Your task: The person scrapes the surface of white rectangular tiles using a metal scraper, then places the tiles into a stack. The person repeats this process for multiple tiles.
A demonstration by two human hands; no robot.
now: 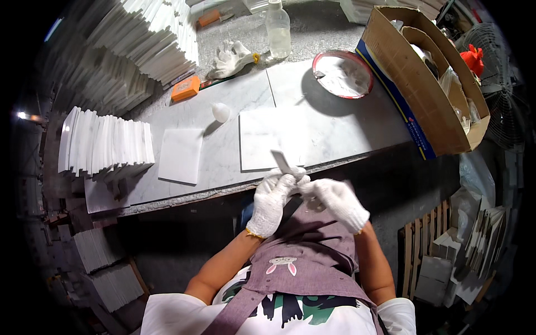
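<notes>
Both of my hands wear white knitted gloves and meet in front of my apron, just off the table's near edge. My left hand (269,205) is closed around a flat grey metal blade (281,162), like a scraper's, whose end points up toward the table. Close against it, my right hand (341,203) has its fingers bent and pressed together near the blade's lower part; what they hold is hidden. Beyond the blade lies a square white tile (268,139) on the marble-topped table (220,164). A smaller white tile (180,156) lies to its left.
Stacked white tiles (106,142) stand at left. A rounded white object (221,113), orange box (185,88), spare gloves (231,60), plastic bottle (278,33) and red-rimmed bowl (342,74) of white material sit farther back. A cardboard box (416,84) and a fan (494,84) are at right.
</notes>
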